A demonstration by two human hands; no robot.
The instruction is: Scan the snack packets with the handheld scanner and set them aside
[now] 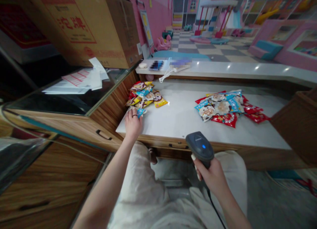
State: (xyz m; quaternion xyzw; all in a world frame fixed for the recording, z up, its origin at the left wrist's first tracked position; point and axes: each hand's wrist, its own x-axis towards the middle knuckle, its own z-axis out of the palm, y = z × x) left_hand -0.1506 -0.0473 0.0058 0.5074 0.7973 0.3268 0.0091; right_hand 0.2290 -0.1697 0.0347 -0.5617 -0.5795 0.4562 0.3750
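My left hand (133, 124), with a dark ring on one finger, is at the left end of the white desk. Its fingers are closed over a small blue snack packet (140, 112), mostly covered by the hand. Directly beyond lies a pile of yellow, blue and red snack packets (148, 95). Above my lap, my right hand (213, 174) is wrapped around the handle of a dark barcode scanner (200, 146). A blue light glows on its top, and a black cable hangs below. Farther right on the desk is a second pile of blue, red and yellow snack packets (223, 107).
A raised white ledge (213, 67) behind the desk (175, 113) carries a phone (156, 65) and a white cable (166, 74). At left, a large cardboard box (94, 27) and papers (79, 82) sit on a dark glass top. A brown box-like object (297, 126) stands at right.
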